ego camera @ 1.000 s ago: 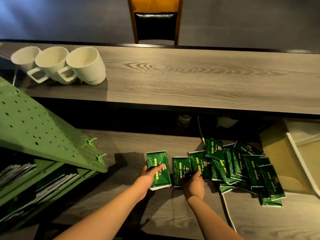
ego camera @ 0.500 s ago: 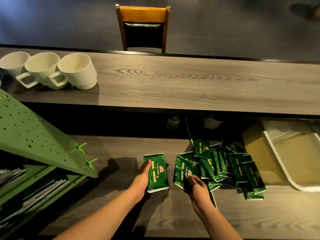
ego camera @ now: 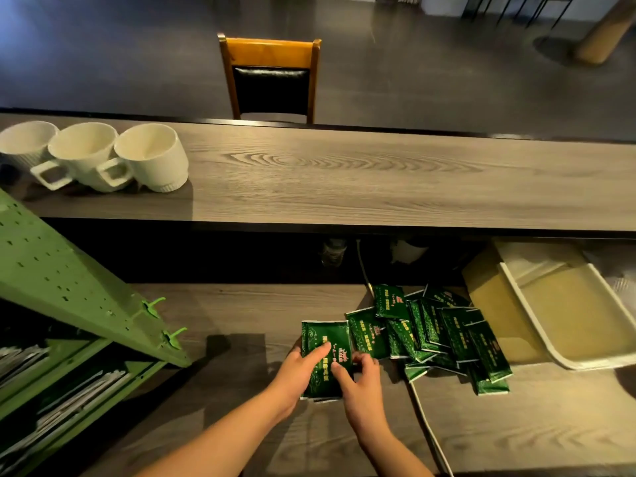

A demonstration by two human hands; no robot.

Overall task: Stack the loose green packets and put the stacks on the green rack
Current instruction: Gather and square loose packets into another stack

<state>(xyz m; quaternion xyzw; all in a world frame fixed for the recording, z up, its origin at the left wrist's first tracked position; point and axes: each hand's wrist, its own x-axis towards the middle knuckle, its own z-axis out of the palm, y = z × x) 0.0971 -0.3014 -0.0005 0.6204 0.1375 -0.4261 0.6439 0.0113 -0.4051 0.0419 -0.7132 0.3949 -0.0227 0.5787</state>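
A small stack of green packets (ego camera: 327, 339) lies on the lower wooden counter (ego camera: 241, 315). My left hand (ego camera: 303, 368) holds the stack at its left side, thumb across the top packet. My right hand (ego camera: 361, 376) grips its right edge with thumb and fingers. Just to the right, several loose green packets (ego camera: 437, 328) lie overlapped in a heap. The green rack (ego camera: 69, 287) stands at the left, its perforated panel slanting; its lower shelves hold flat pale packets.
Three white mugs (ego camera: 103, 156) lie on their sides on the upper counter at the left. A white tray (ego camera: 568, 311) on a tan sheet sits right of the heap. A white cable (ego camera: 426, 425) runs across the lower counter. A wooden chair (ego camera: 270, 77) stands beyond.
My right hand lifted a packet from the heap's left edge and brought it left onto the packet under my left hand. Both hands now hold the stack.
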